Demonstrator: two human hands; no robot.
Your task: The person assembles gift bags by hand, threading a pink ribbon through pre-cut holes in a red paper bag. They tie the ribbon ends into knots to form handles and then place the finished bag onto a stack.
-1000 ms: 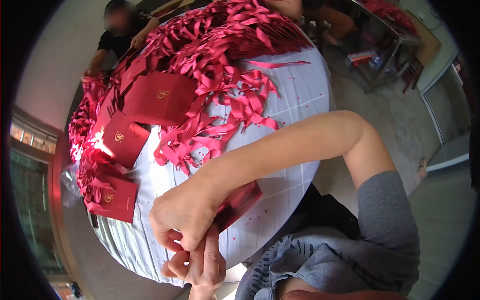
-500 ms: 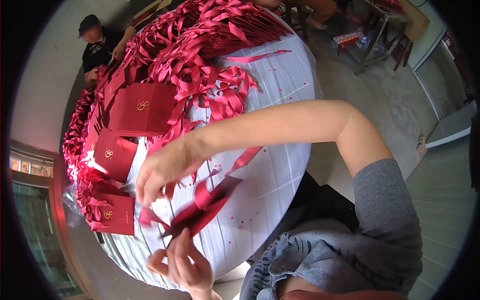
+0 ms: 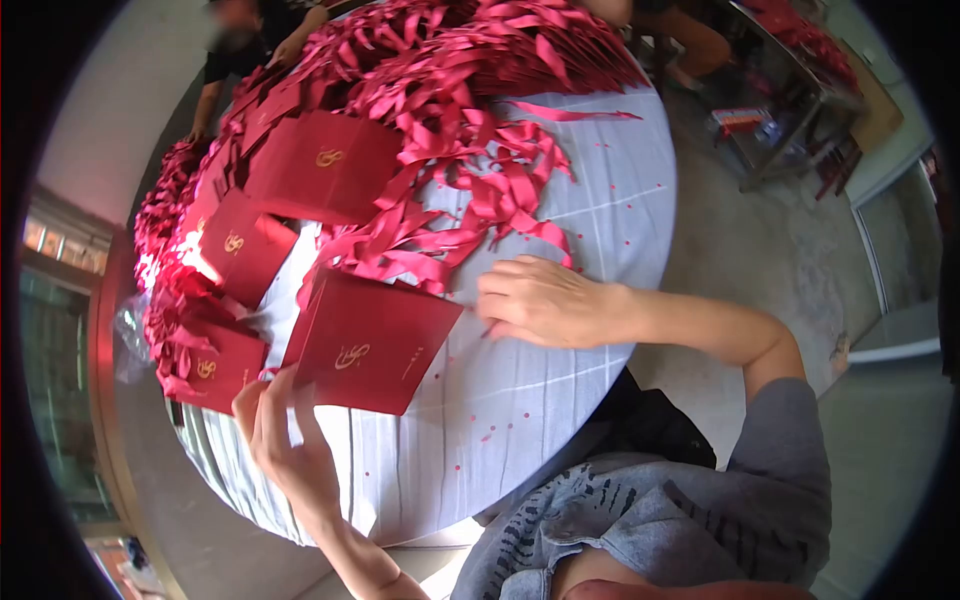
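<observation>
A flat red paper gift bag (image 3: 375, 340) with a gold emblem is held tilted above the cloth. My left hand (image 3: 285, 435) pinches its lower left corner between thumb and fingers. Close by the bag's right corner is my right hand (image 3: 545, 303), with fingers curled together; what they hold, if anything, is hidden. Left of the bag lie more red gift bags, one (image 3: 215, 370) near the table edge and another (image 3: 240, 245) just above it. A tangle of red ribbons (image 3: 480, 200) spreads behind them.
The round table (image 3: 580, 380) has a white cloth dotted with red confetti. A stack of red bags (image 3: 330, 165) and a dense ribbon heap (image 3: 500, 40) cover its far side. Another person (image 3: 265, 30) is at the far left edge. A side table (image 3: 800, 110) stands at the upper right.
The bag has turned so its emblem side faces me. My right hand has moved from the left across to the bag's right side; my left hand has shifted left and up. The view has shifted.
</observation>
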